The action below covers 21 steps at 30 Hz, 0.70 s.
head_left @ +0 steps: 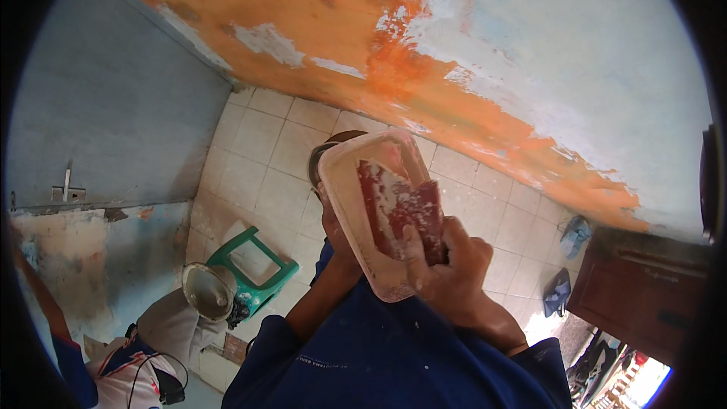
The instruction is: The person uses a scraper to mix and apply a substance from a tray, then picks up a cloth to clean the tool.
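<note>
Right hand (447,269) grips a red scraper (401,212), fingers curled tight round it, blade inside a pinkish tray (356,182) held up near chest height. Left hand (337,238) supports the tray from beneath, mostly hidden, grip cannot be told. Lower left, a bucket (208,291) next to a green stool (254,269) on tiled floor (257,144). Behind, a peeling orange and white wall (530,53); sandals (568,257) beside a brown cabinet (644,288)
</note>
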Each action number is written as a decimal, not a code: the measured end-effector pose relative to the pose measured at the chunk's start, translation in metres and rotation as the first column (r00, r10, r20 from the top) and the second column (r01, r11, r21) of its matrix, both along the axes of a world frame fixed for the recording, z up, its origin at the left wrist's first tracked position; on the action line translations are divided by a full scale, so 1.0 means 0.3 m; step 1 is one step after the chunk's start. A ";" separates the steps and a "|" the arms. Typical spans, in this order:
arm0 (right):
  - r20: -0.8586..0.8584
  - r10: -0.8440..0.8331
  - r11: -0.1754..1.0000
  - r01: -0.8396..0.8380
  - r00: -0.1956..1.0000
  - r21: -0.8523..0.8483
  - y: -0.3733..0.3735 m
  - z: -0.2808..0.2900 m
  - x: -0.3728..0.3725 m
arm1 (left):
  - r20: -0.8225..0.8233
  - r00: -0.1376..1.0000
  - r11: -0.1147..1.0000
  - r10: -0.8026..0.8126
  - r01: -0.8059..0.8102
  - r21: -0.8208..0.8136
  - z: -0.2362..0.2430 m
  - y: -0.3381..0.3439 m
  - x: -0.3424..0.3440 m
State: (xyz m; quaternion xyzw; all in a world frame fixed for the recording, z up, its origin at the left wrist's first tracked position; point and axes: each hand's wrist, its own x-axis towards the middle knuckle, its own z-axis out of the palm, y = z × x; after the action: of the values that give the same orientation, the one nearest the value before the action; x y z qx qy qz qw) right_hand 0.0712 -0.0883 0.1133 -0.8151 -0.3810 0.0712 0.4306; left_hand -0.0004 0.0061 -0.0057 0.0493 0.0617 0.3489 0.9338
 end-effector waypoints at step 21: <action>0.073 0.243 0.970 -0.242 0.967 -0.020 0.013 -0.009 -0.020 | -0.033 0.999 1.000 0.004 -0.004 -0.008 -0.012 0.007 -0.002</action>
State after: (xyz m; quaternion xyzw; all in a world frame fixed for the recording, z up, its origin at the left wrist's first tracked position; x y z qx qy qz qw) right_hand 0.0653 -0.0844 0.1106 -0.7669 -0.4931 0.0947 0.3998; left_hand -0.0011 0.0082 -0.0094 0.0510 0.0784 0.3498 0.9322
